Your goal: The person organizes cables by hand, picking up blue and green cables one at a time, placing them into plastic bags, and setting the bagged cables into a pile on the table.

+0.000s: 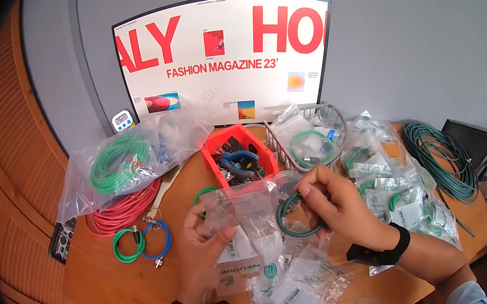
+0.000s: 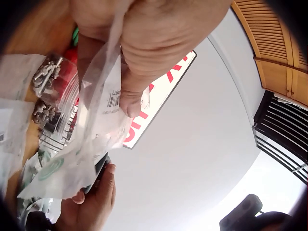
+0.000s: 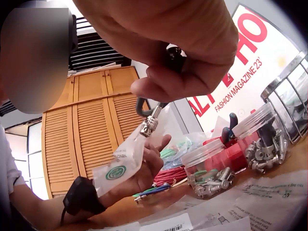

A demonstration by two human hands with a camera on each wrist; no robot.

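Observation:
My left hand (image 1: pixel 198 248) pinches a clear plastic bag (image 1: pixel 236 205) between thumb and fingers. The bag carries green print and a white barcode label (image 2: pixel 113 98), and it hangs down over more bags on the table. To its right, my right hand (image 1: pixel 341 206) grips a small coil of dark green cable (image 1: pixel 286 229) just beside the bag's edge. In the right wrist view, a silver BNC connector (image 3: pixel 149 124) on the cable's end sticks out below my right fingers, overlapping the bag's top. Flat printed plastic bags (image 1: pixel 298 296) lie beneath both hands.
A red bin (image 1: pixel 222 177) with blue-handled pliers stands behind the hands, beside a wire basket (image 1: pixel 279 153). Clear jars (image 3: pixel 207 178) hold metal connectors. Bagged green cable (image 1: pixel 121 162) and a red coil (image 1: pixel 122 212) sit left; packed bags (image 1: pixel 403 216) and a dark green coil (image 1: pixel 439 162) right.

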